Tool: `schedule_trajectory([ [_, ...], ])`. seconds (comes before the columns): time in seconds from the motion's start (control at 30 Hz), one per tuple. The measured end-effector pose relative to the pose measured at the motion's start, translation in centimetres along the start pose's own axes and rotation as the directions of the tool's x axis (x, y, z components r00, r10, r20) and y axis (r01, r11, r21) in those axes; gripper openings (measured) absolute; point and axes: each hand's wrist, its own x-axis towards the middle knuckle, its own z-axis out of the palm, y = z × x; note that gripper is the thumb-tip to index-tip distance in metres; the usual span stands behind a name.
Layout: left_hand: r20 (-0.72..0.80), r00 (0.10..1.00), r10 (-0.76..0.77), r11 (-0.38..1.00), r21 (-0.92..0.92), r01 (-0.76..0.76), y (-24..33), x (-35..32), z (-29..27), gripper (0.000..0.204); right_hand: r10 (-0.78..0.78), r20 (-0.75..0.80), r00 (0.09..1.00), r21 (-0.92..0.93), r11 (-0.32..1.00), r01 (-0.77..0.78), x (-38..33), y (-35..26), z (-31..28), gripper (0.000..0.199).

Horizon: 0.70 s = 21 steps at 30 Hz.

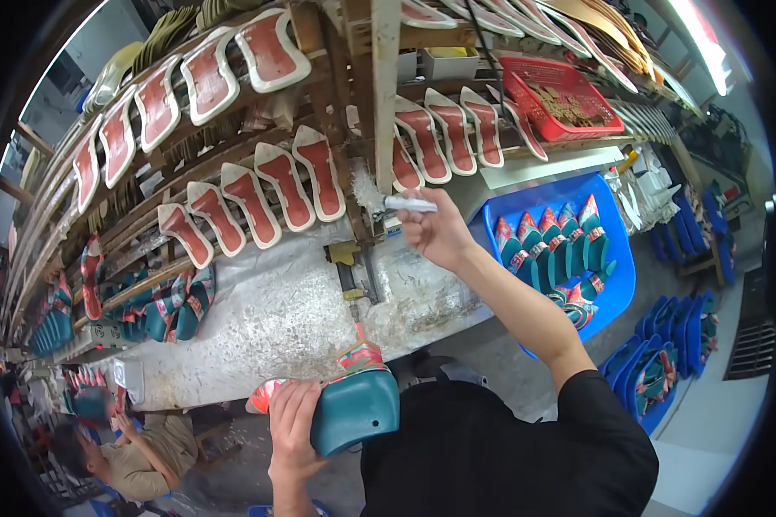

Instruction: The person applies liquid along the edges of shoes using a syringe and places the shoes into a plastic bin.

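My left hand (pixel 293 426) is closed around a teal shoe last (pixel 355 408) in front of my body. A red patterned shoe upper (pixel 359 355) is wrapped over the last, with more red patterned material showing beyond my fingers. Out over the bench's back edge, my right hand (pixel 441 231) grips a slim white pen-like tool (pixel 410 204). The tool's far end points left toward a whitish frayed tuft (pixel 368 191) by the upright post; whether the two touch I cannot tell. A dark metal fixture with yellowish parts (pixel 343 255) stands on the bench, between my hands.
The scuffed bench (pixel 263 319) runs leftward. Racks above hold several red-and-white insoles (pixel 274 185). A blue basin (pixel 625 284) of covered teal lasts stands at right. A red basket (pixel 560 129) sits on the shelf. More blue basins (pixel 612 379) lie lower right. Another person (pixel 151 448) works at lower left.
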Motion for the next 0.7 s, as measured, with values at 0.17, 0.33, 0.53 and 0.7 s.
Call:
schedule_trajectory([
  [0.17,-0.018,0.998,-0.058,0.998,0.010,0.058,-0.8,-1.8,0.2,0.079,-0.044,-0.065,0.997,-0.031,0.999,0.042,0.6,-0.2,0.3,0.027],
  [0.33,-0.027,0.997,-0.075,0.997,-0.005,0.075,-1.8,-2.4,0.3,0.079,-0.092,-0.098,0.991,-0.052,0.995,0.087,-2.0,-1.1,0.9,0.029],
  [0.53,0.001,0.999,-0.033,0.997,0.074,0.033,-1.8,-0.6,-1.1,0.070,-0.182,0.380,0.907,-0.124,0.962,0.245,-13.1,-4.0,4.7,0.047],
  [0.7,0.061,0.974,0.219,0.962,0.151,-0.226,0.5,4.5,-4.0,0.049,-0.207,0.728,0.654,-0.224,0.829,0.513,-19.6,-4.5,9.2,0.035],
])
